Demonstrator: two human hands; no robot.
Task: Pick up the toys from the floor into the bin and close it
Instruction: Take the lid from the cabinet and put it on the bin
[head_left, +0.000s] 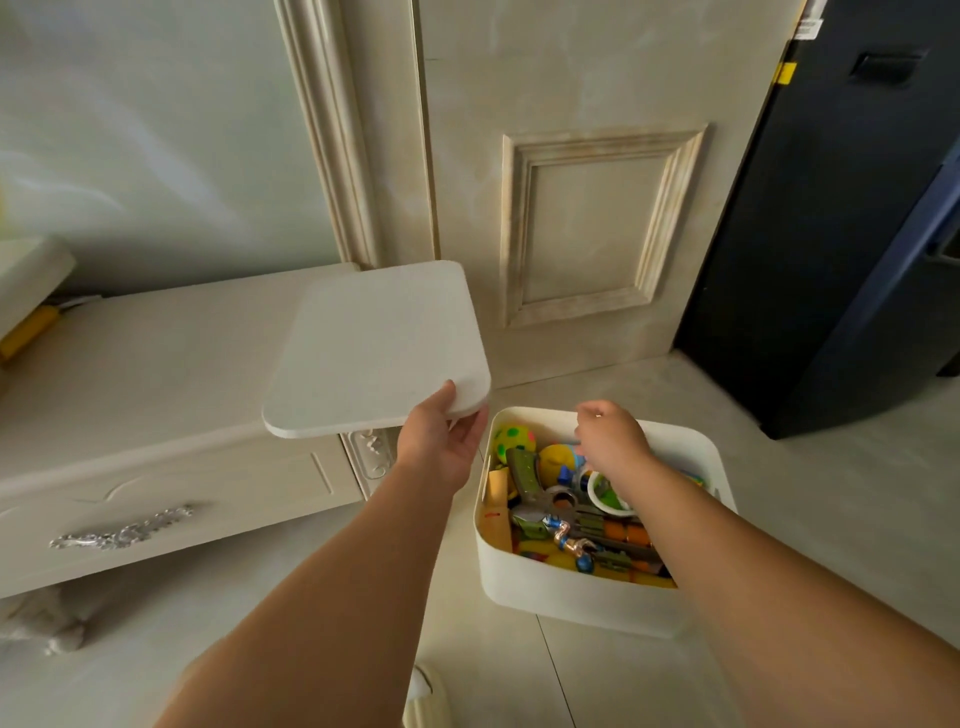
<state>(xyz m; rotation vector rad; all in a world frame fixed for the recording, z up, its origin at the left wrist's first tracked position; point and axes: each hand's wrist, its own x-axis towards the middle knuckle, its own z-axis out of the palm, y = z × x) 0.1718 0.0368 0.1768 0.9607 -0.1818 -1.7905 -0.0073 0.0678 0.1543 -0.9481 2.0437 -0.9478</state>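
head view shows the closing step just begun. the bin sits on the floor by the door, open and heaped with toys: a spotted green ball at the far left corner and a toy gun lying across the pile. i see no toys on the floor around it.

the left hand holds the white lid up in the air, to the left of the bin and over the corner of the low cabinet. thumb on top and fingers underneath pinch one near corner, so the whole slab hangs off that single hold.

the right hand is over the far part of the bin with its back to me. its fingers curl down out of sight, so i cannot tell whether they grip a toy, press the pile or touch the rim.

to do this well, i'd say flatten the pile first, since the gun looks close to rim height. then the right hand should take the lid's opposite edge. the lid needs to come across level, rounded corners matched to the bin's. set one edge on the rim and lower the rest, then press along the edges until it seats.
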